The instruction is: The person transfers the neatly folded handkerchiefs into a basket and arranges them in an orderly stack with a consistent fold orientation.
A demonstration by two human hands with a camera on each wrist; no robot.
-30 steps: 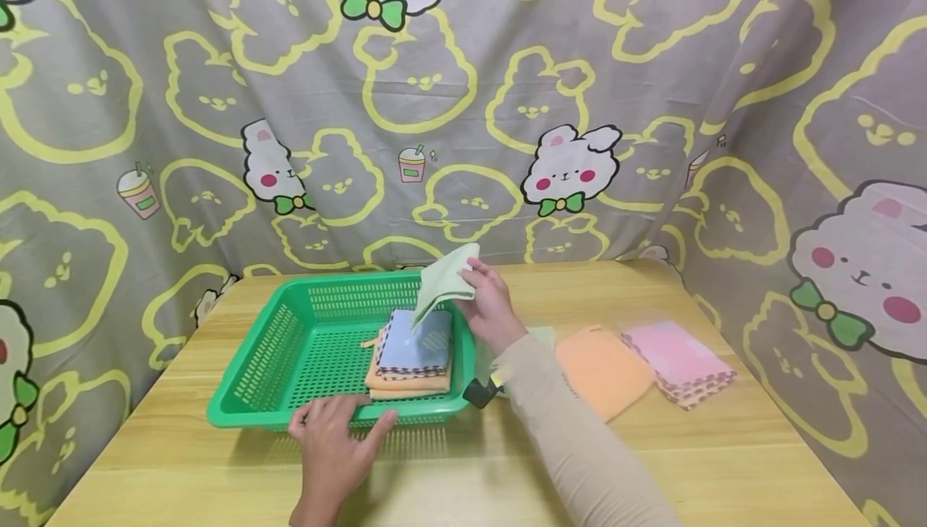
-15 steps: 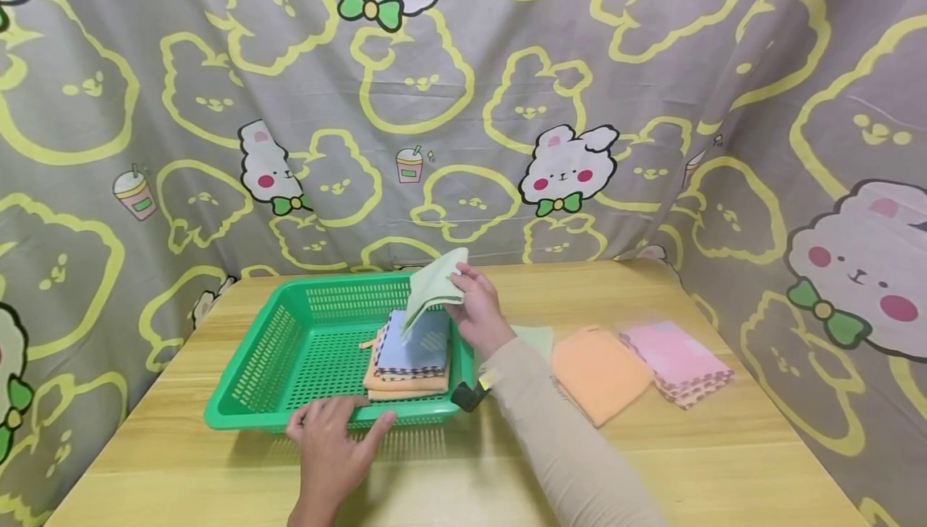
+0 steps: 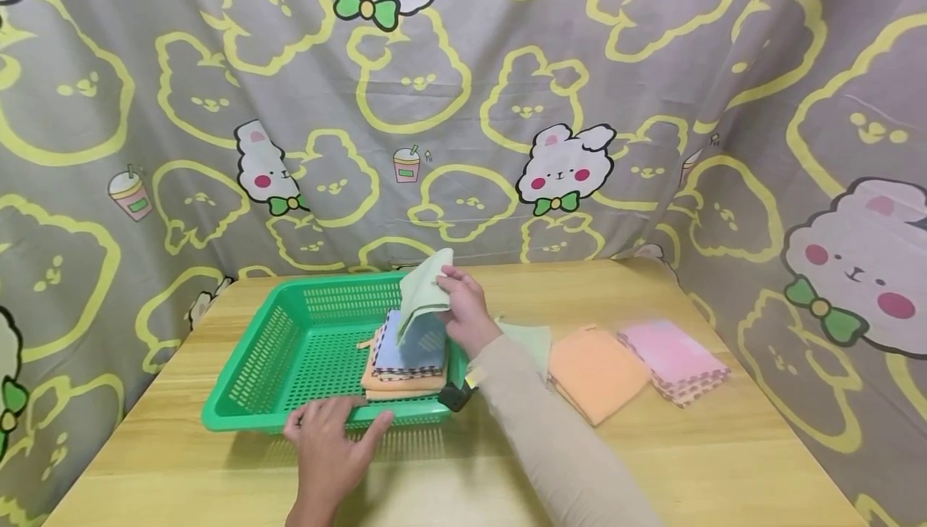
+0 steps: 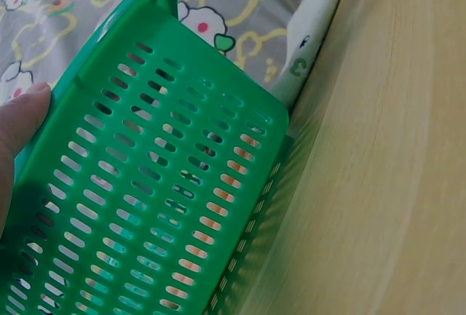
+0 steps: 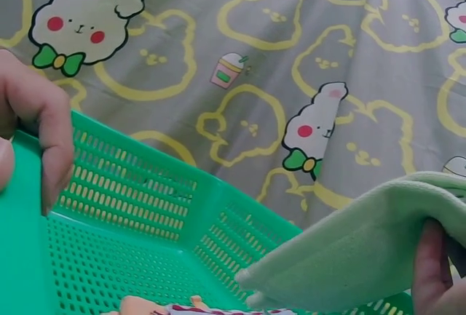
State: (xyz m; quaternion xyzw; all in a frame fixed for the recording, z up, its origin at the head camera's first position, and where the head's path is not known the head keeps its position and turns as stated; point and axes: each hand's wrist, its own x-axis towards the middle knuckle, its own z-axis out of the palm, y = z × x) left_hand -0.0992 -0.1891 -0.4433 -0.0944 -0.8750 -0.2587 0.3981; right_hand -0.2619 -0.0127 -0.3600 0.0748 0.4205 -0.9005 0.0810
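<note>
basket (image 3: 319, 362) holds folded cloths (image 3: 409, 354) — right hand (image 3: 465, 308) pinches green cloth (image 3: 423, 290), left hand (image 3: 329, 442) grips rim (image 3: 249, 421)

The rectangular green plastic basket (image 3: 246, 421) is showing one colour — the folded pale-green cloth towel (image 3: 425, 290) likewise. The square blue cloth towel (image 3: 405, 354) is wearing dark-checked edges, the rectangular pink cloth towel (image 3: 669, 350) brown-patterned ones. The grey fabric curtain (image 3: 481, 24) is displaying yellow outlines, white rabbits.

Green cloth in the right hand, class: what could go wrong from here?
The green cloth may slip or unfold: the right hand pinches one side and the rest hangs down. Lowered roughly, it might push the blue cloth beneath askew. The basket could shift if the left hand, gripping its near rim, pulls.
</note>
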